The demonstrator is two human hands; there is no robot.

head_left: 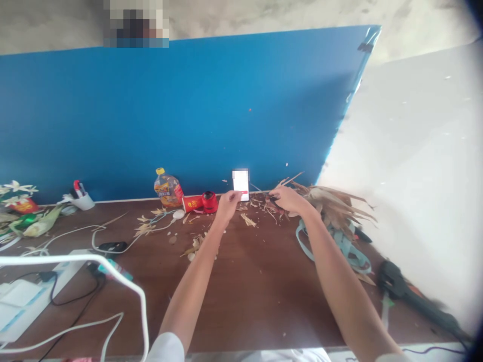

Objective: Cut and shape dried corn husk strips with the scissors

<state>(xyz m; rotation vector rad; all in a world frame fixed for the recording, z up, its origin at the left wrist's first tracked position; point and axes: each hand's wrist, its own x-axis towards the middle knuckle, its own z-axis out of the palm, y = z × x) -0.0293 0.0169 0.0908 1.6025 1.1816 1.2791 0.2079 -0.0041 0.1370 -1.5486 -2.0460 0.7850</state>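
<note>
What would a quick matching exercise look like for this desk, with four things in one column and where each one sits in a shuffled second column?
Things:
1. Phone
2. Dried husks
3. Plastic bottle with a yellow cap
4. White pen cup

Places:
A. Far left, by the blue board
B. Left of the red cup lying on its side
C. Just right of the right hand
D. Upright against the left hand

Pairs: 1-D, 2-C, 3-B, 4-A.

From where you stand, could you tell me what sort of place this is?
Probably a makeshift workshop bench: a brown tabletop, dried leaf scraps, a power strip, a blue panel behind.
</note>
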